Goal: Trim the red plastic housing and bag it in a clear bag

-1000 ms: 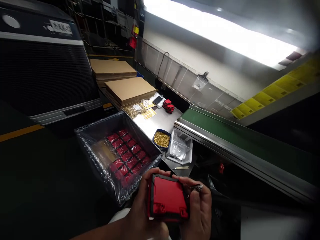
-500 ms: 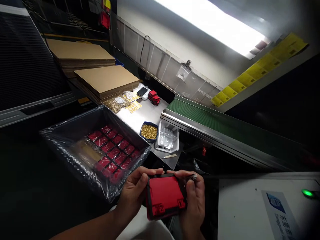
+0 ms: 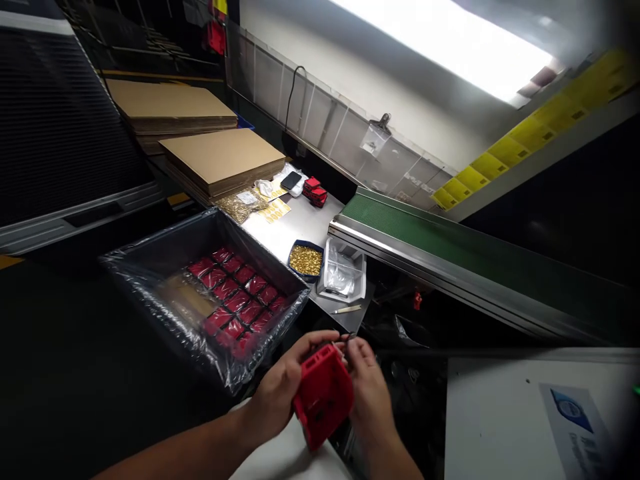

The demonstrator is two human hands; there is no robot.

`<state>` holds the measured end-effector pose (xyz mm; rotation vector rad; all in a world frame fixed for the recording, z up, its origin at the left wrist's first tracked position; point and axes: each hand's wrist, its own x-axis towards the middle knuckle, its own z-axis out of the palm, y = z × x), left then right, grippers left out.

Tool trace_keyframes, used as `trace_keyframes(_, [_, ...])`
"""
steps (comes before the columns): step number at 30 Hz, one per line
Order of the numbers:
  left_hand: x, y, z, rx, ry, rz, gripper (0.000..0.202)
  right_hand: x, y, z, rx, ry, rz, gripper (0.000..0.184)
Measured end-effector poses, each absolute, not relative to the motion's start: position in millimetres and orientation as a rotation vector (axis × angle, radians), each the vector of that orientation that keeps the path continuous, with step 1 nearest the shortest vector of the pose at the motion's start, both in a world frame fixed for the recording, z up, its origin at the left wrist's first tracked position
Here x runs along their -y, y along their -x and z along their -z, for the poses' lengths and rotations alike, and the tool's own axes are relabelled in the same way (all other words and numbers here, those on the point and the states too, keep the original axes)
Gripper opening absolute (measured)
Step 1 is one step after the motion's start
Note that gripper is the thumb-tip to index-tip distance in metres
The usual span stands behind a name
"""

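My left hand (image 3: 280,387) is closed around a red and black plastic case (image 3: 325,395), held tilted in front of my lap with a red face with small holes showing. My right hand (image 3: 367,380) is at the case's far right edge, its fingers bent and pinched together. A small dark piece shows at those fingertips, too small to name. The case partly hides the fingers of both hands.
Left of my hands, a plastic-lined crate (image 3: 200,227) holds several wrapped red cases. Beyond stand a tub of brass-coloured parts (image 3: 306,260), a white bin (image 3: 345,270) with clear bags, a knife-like tool (image 3: 346,309), cardboard stacks (image 3: 225,153) and a green conveyor (image 3: 400,217).
The case has been turned from its flat red and black face to a holed red face and tilted. My right hand has moved left, to its far edge.
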<state>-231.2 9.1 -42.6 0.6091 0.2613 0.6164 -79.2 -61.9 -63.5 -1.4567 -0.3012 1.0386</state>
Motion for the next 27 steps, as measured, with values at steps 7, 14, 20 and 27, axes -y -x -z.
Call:
trace_keyframes(7, [-11, 236, 40, -0.637, -0.194, -0.694, 0.071, 67, 75, 19, 1.035, 1.771, -0.779, 0.031])
trace_keyframes(14, [-6, 242, 42, -0.636, -0.036, -0.652, 0.070, 51, 114, -3, 1.552, 1.782, -0.890, 0.018])
trace_keyframes(20, [-6, 242, 37, -0.680, 0.002, -0.618, 0.069, 44, 118, -5, 1.551, 1.803, -1.016, 0.016])
trace_keyframes(27, [-3, 240, 39, -0.693, 0.040, -0.584, 0.071, 46, 117, -6, 1.592, 1.772, -1.043, 0.013])
